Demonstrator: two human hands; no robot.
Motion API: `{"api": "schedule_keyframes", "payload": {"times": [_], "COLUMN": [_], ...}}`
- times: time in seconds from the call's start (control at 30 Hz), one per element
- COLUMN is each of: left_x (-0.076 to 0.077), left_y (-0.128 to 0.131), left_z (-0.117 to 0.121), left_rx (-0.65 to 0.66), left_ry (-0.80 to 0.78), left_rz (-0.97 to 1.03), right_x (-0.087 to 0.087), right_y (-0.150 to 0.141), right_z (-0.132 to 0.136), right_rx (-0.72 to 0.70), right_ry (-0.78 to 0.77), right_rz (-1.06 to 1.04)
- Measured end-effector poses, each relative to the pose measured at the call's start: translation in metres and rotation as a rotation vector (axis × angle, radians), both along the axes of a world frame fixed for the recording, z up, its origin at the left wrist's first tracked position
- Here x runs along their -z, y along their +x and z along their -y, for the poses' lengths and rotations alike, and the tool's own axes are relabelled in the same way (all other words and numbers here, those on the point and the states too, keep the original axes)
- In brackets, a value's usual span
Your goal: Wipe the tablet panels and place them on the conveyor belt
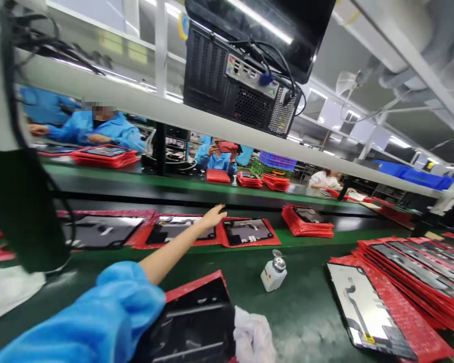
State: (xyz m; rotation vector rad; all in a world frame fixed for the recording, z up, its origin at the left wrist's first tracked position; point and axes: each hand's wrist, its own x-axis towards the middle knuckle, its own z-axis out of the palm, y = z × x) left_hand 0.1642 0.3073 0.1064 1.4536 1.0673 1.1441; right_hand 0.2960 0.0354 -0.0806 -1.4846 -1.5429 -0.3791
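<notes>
My left hand reaches forward in a blue sleeve, fingers stretched out and holding nothing. It is at the far edge of two red trays lying side by side on the conveyor belt, one under my wrist and one just to the right; each holds a dark flat panel. Close to me lies another red tray with a black panel, and a crumpled white cloth rests on its right side. My right hand is out of sight.
A small white dispenser bottle stands on the green mat. Stacked red trays with panels fill the right, with one panel in front. A black post stands left. A computer hangs overhead. People in blue work opposite.
</notes>
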Motion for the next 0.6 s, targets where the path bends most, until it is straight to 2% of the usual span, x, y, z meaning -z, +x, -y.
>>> {"api": "schedule_keyframes", "payload": {"times": [0.07, 0.13, 0.2, 0.27, 0.3, 0.33, 0.37, 0.4, 0.43, 0.47, 0.53, 0.6], "left_x": [-0.016, -0.019, -0.005, 0.022, 0.039, 0.057, 0.073, 0.088, 0.100, 0.109, 0.118, 0.118], "left_y": [-0.057, -0.120, -0.177, -0.216, -0.228, -0.235, -0.237, -0.236, -0.233, -0.228, -0.216, -0.206], "left_z": [0.020, 0.059, 0.113, 0.170, 0.196, 0.218, 0.236, 0.250, 0.259, 0.265, 0.268, 0.266], "left_rx": [-0.005, -0.036, -0.107, -0.241, -0.336, -0.380, -0.363, -0.290, -0.275, -0.270, -0.291, -0.315], "left_ry": [0.051, 0.080, 0.091, 0.083, 0.043, -0.037, -0.117, -0.172, -0.154, -0.122, -0.008, 0.088], "left_rz": [-0.152, -0.308, -0.449, -0.559, -0.660, -0.718, -0.738, -0.730, -0.715, -0.704, -0.682, -0.661], "right_x": [-0.014, -0.030, -0.041, -0.045, -0.045, -0.043, -0.042, -0.041, -0.041, -0.043, -0.050, -0.059], "right_y": [-0.005, -0.016, -0.043, -0.089, -0.116, -0.143, -0.167, -0.184, -0.193, -0.193, -0.165, -0.115], "right_z": [0.007, 0.001, -0.011, -0.021, -0.024, -0.028, -0.033, -0.038, -0.046, -0.055, -0.077, -0.095], "right_rx": [-0.001, -0.017, -0.100, -0.252, -0.337, -0.411, -0.474, -0.527, -0.567, -0.584, -0.518, -0.309], "right_ry": [0.017, 0.018, -0.017, -0.096, -0.137, -0.170, -0.187, -0.190, -0.188, -0.184, -0.181, -0.154], "right_rz": [-0.115, -0.186, -0.167, -0.007, 0.103, 0.214, 0.317, 0.386, 0.417, 0.414, 0.325, 0.184]}}
